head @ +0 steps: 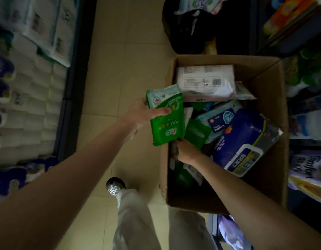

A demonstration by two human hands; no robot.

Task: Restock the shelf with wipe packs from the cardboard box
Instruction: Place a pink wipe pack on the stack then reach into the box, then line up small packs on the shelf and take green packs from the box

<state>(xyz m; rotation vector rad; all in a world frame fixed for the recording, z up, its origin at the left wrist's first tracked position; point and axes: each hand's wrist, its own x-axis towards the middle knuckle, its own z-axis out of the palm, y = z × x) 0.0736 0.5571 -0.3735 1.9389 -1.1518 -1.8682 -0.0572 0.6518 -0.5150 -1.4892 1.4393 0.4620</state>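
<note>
Pale grey trousers (138, 221) and a shiny silver shoe toe (115, 185) fill the bottom centre of the frame, standing on beige floor tiles (127, 51). Two bare forearms reach up from the lower corners. Low in the middle right, the right hand (186, 151) dips inside the near-left part of the open cardboard box (271, 109), curled over dark packs there; whether its fingers are clamped on anything cannot be told, as they are hidden in shadow. Just above it, at the centre, the left hand (144, 114) holds a green wipe pack (167, 116) upright over the box's left wall, thumb across its front and the fingers behind it. Within the box, a small green pack (196, 133) lies beside a light blue pack (220, 117), with a large dark blue pack (246, 139) tilted against the right side. Farther back, a white pack (206, 81) with a barcode lies across the far end. Beyond the box, a black bag (192, 27) sits at the top centre. Shelves of white paper rolls (30, 109) run down the left edge, and shelves of coloured packaged goods (307, 83) line the right edge.
</note>
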